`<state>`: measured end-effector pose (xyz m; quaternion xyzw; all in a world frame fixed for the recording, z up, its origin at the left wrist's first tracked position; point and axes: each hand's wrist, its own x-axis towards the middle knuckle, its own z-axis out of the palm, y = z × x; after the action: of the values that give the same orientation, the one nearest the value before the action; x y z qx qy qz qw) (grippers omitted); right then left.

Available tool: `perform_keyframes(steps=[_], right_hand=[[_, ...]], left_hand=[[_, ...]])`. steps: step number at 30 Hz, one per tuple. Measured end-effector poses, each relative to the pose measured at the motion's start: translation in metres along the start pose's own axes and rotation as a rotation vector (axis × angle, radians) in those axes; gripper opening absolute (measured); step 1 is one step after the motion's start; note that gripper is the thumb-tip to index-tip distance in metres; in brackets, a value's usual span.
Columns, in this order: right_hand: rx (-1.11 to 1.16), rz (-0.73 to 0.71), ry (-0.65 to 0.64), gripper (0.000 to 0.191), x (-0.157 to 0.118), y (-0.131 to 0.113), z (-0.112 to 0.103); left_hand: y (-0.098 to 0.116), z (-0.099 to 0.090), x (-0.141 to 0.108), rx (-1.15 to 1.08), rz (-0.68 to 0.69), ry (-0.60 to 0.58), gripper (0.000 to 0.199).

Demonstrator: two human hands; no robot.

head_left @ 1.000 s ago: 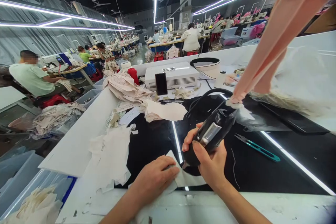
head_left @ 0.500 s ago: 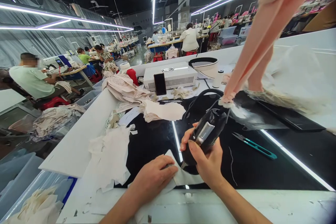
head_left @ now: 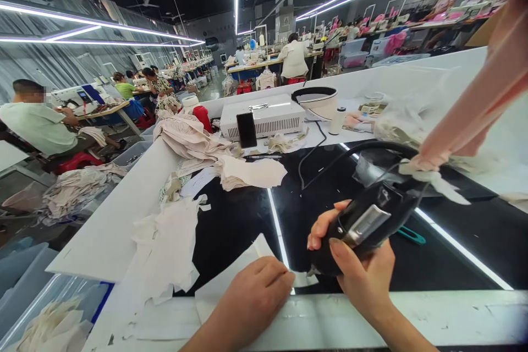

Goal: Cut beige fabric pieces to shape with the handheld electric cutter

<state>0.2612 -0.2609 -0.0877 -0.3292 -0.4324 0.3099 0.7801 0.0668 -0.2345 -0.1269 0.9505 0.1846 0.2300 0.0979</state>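
My right hand (head_left: 363,269) is wrapped round a black corded power hand tool (head_left: 371,217) with a silver plate and a small metal tip pointing down-left. A pink cloth strip (head_left: 466,110) hangs from above and is tied to the tool's rear end. My left hand (head_left: 259,297) has its fingers bent together on a pale fabric piece (head_left: 226,275) at the front of the black work surface (head_left: 239,220). The fabric's right end (head_left: 306,279) shows beside the tool's tip; whether they touch I cannot tell.
Teal thread snips (head_left: 412,235) lie partly behind the tool. Pale fabric cutouts (head_left: 165,247) and a stack (head_left: 251,172) lie to the left. Behind stand a white box (head_left: 264,118), a phone (head_left: 246,130), a visor (head_left: 315,103) and a spool (head_left: 337,121). Several people sit at machines beyond.
My right hand has carried the tool to the right, pulling the pink strip along. The left hand has shifted slightly right and nearer, with more of the fabric showing on its left.
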Motion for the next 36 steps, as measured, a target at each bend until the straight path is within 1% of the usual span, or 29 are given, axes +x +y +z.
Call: perform_keyframes(steps=[2,7,10,16,19,23,28,32,36], right_hand=[[-0.001,-0.003,-0.004,0.035,-0.001,0.000,0.000],[0.000,-0.002,-0.001,0.037,-0.003,0.000,-0.001],[0.003,-0.002,0.002,0.037,-0.003,-0.001,-0.001],[0.057,0.000,0.009,0.035,0.002,0.004,0.012],[0.083,0.008,-0.022,0.035,0.004,0.009,0.018],[0.074,0.012,-0.063,0.034,0.002,0.014,0.019],[0.049,0.025,-0.050,0.028,0.003,0.013,0.020],[0.075,0.009,-0.014,0.032,0.007,0.015,0.027],[0.071,0.016,-0.020,0.033,0.007,0.020,0.031]], left_hand=[[0.001,0.003,-0.001,0.003,-0.007,-0.008,0.014],[-0.001,0.001,-0.005,-0.003,-0.003,0.029,0.016],[-0.002,0.002,-0.008,-0.001,0.002,0.028,0.017],[-0.002,0.005,-0.009,0.040,0.010,0.037,0.018],[-0.003,0.005,-0.010,0.056,0.003,0.040,0.021],[-0.005,0.007,-0.012,0.058,-0.011,0.054,0.026],[-0.007,0.011,-0.016,0.045,-0.029,0.057,0.029],[-0.007,0.010,-0.015,0.051,-0.039,0.083,0.027],[-0.005,0.007,-0.013,0.045,-0.049,0.070,0.025]])
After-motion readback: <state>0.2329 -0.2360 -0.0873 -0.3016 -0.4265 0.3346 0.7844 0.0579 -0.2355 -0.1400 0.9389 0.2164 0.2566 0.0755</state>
